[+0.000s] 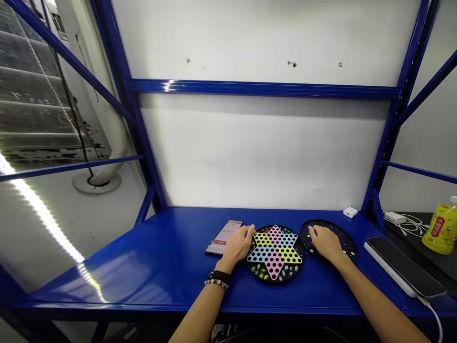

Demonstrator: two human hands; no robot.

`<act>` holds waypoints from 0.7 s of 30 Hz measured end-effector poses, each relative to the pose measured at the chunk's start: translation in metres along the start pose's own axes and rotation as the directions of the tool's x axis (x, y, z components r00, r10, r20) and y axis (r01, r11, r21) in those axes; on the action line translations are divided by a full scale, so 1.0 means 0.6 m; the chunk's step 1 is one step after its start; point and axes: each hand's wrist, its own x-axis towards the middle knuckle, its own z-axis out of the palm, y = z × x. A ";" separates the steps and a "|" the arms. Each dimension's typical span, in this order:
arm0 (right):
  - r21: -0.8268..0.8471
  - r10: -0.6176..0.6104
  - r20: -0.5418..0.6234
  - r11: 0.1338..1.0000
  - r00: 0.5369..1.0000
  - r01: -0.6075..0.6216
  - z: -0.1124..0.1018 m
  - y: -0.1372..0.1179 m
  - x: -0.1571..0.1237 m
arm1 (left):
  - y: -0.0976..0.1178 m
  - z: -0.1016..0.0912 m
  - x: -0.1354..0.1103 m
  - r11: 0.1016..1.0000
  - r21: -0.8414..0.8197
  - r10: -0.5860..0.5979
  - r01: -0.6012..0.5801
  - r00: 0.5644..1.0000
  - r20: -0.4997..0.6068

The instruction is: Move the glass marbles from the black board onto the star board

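Observation:
A round black Chinese checkers board (274,281) lies on the blue tabletop, its star in pink, yellow and light blue full of dark holes. Glassy marbles in several colours fill the compartments around the star. At the board's upper left edge, my left hand (237,247) is closed, its fingers bent over the rim. A round black lid (352,238) with a few white spots lies to the right of the board. My right hand (326,244) is over that lid, fingers curled and pressed together; whatever they hold, if anything, is hidden.
A phone (222,238) with a lit timer lies left of the board. On the right are a white box with a dark phone (405,267) and cable, a small white charger (350,212) and a yellow bottle (441,226). Blue frame posts (383,143) bound the table.

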 end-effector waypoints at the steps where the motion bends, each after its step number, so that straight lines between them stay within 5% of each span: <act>1: -0.022 0.022 0.006 1.000 1.000 -0.022 -0.002 0.010 0.002 | 0.000 0.000 0.000 1.000 -0.001 -0.001 0.001 1.000 0.002; 7: 0.057 0.010 -0.018 0.998 1.000 -0.009 -0.008 0.030 -0.001 | -0.001 0.001 0.001 1.000 0.004 0.002 -0.002 1.000 -0.014; 13: 0.448 -0.398 0.078 0.833 0.914 0.324 0.005 0.021 -0.008 | 0.002 -0.001 0.000 1.000 0.002 -0.007 0.007 1.000 -0.008; 21: 0.524 -0.425 0.087 0.789 0.901 0.321 0.019 0.026 -0.007 | 0.000 0.000 0.002 1.000 0.003 -0.006 0.006 1.000 -0.005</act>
